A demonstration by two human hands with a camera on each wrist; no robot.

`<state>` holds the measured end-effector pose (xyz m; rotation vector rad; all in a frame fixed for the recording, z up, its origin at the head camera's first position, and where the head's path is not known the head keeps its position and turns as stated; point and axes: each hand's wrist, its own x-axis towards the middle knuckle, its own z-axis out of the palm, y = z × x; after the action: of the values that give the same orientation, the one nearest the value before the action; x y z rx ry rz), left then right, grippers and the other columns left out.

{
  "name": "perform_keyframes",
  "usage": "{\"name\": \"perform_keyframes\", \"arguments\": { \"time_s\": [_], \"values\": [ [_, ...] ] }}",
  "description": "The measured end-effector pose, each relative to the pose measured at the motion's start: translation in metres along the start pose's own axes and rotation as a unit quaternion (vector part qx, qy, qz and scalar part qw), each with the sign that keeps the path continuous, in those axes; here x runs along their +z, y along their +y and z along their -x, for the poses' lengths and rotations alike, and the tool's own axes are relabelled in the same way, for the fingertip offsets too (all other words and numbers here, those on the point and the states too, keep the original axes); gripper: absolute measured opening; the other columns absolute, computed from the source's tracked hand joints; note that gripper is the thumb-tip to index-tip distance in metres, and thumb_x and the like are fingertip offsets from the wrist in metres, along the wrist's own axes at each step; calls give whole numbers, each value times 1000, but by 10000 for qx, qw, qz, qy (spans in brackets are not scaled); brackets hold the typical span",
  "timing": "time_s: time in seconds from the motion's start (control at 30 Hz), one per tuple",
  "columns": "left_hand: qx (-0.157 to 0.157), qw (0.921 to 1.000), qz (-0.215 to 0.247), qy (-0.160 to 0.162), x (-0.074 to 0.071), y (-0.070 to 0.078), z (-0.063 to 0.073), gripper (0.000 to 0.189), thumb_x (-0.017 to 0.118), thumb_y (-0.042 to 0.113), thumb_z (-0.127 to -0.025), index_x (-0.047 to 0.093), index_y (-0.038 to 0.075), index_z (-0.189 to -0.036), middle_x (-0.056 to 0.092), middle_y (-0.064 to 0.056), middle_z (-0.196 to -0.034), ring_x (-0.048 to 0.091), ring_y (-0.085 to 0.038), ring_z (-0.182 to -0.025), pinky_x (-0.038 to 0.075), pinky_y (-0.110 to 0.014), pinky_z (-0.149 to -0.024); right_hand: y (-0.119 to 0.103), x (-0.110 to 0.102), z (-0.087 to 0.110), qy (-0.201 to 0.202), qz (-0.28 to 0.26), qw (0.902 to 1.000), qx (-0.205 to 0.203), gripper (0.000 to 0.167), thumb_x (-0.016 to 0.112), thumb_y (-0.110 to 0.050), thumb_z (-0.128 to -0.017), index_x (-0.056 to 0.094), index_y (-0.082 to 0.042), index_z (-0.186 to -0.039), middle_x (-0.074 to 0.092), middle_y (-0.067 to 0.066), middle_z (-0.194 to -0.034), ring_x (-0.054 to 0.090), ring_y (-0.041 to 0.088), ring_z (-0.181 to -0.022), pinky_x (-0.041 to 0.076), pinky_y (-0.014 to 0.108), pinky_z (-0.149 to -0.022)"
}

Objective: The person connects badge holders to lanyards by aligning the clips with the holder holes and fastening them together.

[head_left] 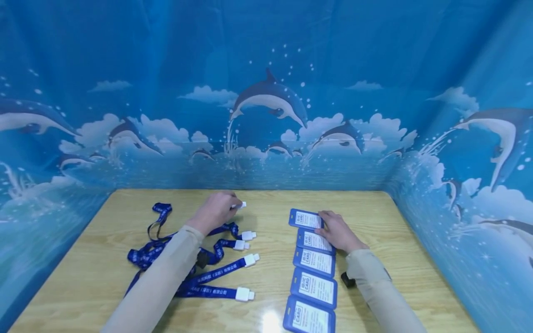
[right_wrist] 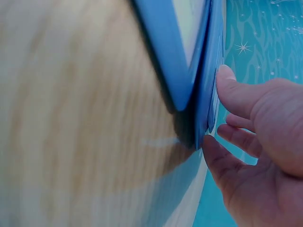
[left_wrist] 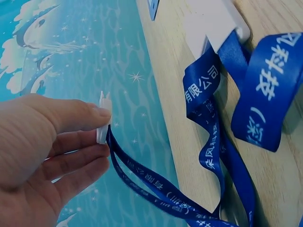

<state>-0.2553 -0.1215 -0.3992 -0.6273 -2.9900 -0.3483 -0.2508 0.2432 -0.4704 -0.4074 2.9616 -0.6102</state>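
My left hand (head_left: 216,210) pinches the white plastic end clip (left_wrist: 102,135) of a blue lanyard (left_wrist: 147,182) between thumb and fingers, and the strap trails from it. More blue lanyards (head_left: 145,256) with white clips (head_left: 242,294) lie under and beside the left forearm, their clips pointing right. On the right, several blue-framed ID card holders (head_left: 315,261) lie in an overlapping column. My right hand (head_left: 338,232) holds the right end of the farthest card holder (head_left: 306,219), with thumb and a fingertip at its edges. In the right wrist view, fingertips (right_wrist: 210,144) meet the holder's edge.
A light wood table (head_left: 266,240) carries everything. A blue dolphin-print curtain (head_left: 266,138) rises behind its far edge and along both sides. A small black object (head_left: 347,280) lies beside the right forearm, and another black piece (head_left: 202,260) sits among the lanyards.
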Motion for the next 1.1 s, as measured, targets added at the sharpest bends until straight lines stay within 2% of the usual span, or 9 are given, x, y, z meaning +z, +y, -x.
{"name": "perform_keyframes", "arguments": {
  "time_s": [0.27, 0.53, 0.8, 1.1],
  "values": [
    [274, 9996, -76, 27, 4, 5, -6, 22, 77, 12, -89, 77, 15, -112, 73, -3, -103, 69, -16, -87, 61, -30, -79, -1, 2, -7, -134, -55, 9999, 56, 61, 68, -20, -97, 44, 6, -147, 45, 27, -149, 43, 46, -137, 37, 59, -115],
    [488, 9987, -136, -61, 9, 10, -13, 21, 76, 11, -90, 78, 13, -111, 74, -4, -103, 69, -17, -89, 61, -31, -80, -5, 1, -11, -186, -200, 9996, -119, 56, 65, -17, -99, 46, 7, -145, 46, 26, -147, 44, 45, -136, 38, 59, -115],
    [656, 9977, -100, -127, 16, 15, -19, 21, 75, 12, -91, 78, 15, -112, 73, -3, -104, 69, -16, -90, 60, -30, -79, -7, 0, -14, -119, -181, 9997, -95, 54, 64, -17, -100, 47, 7, -144, 44, 28, -149, 44, 46, -137, 37, 59, -115],
    [808, 9963, 5, -298, 20, 18, -25, 21, 74, 12, -92, 78, 14, -112, 73, -4, -105, 69, -17, -91, 60, -31, -81, -10, 2, -19, -95, -229, 9995, 176, 55, 65, -18, -100, 47, 7, -145, 44, 28, -149, 42, 46, -138, 37, 58, -116]
  ]
}}
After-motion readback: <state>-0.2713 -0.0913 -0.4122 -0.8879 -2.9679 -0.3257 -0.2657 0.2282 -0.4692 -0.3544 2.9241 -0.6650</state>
